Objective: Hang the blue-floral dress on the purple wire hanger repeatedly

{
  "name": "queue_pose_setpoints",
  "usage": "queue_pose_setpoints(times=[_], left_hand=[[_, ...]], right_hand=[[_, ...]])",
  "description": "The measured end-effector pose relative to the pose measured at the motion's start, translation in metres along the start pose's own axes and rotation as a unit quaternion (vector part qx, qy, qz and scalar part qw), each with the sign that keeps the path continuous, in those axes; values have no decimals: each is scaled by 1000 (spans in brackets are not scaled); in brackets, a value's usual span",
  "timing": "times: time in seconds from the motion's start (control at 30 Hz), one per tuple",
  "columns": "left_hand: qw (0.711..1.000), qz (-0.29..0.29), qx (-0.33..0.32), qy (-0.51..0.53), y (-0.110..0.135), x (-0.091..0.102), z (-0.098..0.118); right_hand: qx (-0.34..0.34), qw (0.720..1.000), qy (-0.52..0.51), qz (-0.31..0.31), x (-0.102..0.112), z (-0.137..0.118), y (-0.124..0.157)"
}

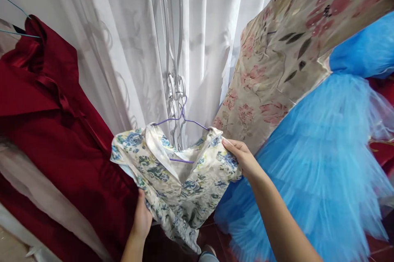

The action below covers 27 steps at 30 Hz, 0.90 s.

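A white dress with blue and yellow-green flowers hangs in front of me on a thin purple wire hanger. Its V-shaped neckline faces me, and the lower hanger bar shows inside the neck. My right hand grips the shoulder and sleeve on the right, thumb and fingers closed on the cloth. Lower down, my left hand pinches the side of the dress below the left sleeve; its fingers are partly hidden behind the fabric. The hanger's hook rises in front of white metal scrollwork.
A dark red garment hangs close on the left. To the right hang a cream dress with pink flowers and a blue layered tulle dress. White curtains cover the back. Below are a dark red tiled floor and a foot.
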<state>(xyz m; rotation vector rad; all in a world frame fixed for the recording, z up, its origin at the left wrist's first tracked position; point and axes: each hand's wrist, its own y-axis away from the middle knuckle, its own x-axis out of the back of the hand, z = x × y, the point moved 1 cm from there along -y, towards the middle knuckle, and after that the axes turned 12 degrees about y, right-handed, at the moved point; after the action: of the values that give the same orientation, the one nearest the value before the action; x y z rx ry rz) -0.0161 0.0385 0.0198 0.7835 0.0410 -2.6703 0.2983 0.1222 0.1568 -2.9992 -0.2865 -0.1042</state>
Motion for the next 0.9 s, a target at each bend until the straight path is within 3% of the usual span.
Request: queue_pose_setpoints(times=[0.07, 0.13, 0.17, 0.23, 0.27, 0.3, 0.33, 0.37, 0.43, 0.5, 0.53, 0.73, 0.9], left_hand=[[999, 36, 9, -36, 12, 6, -13], [997, 52, 5, -62, 22, 6, -21], [996, 50, -1, -69, 25, 4, -24], [996, 50, -15, -70, 30, 1, -28], [996, 50, -19, -71, 32, -1, -30], [996, 49, -22, -74, 33, -2, -32], [996, 46, -22, -77, 34, -4, -34], [996, 41, -20, -80, 35, -4, -35], [996, 29, -14, -85, 37, -5, -37], [996, 17, -6, -91, 39, -4, -36], [995, 10, 2, -95, 40, -3, -35], [995, 9, 36, -97, 50, 1, -30], [996, 19, 18, -83, 61, -14, -36]], right_hand=[[5, 999, 24, 38, 6, 6, 2], [46, 984, 65, 157, 11, 15, 6], [76, 962, 93, 244, 10, 20, 11], [130, 885, 146, 422, 2, 34, 26], [142, 849, 159, 483, -6, 42, 35], [141, 832, 165, 510, -16, 51, 44], [131, 844, 163, 494, -27, 61, 52], [114, 882, 158, 429, -40, 70, 57], [71, 962, 148, 217, -68, 85, 63], [38, 988, 140, 49, -92, 93, 62], [30, 990, 140, 13, -101, 95, 60], [14, 980, 196, -6, -121, 93, 45], [4, 976, 217, -7, -121, 98, 47]])
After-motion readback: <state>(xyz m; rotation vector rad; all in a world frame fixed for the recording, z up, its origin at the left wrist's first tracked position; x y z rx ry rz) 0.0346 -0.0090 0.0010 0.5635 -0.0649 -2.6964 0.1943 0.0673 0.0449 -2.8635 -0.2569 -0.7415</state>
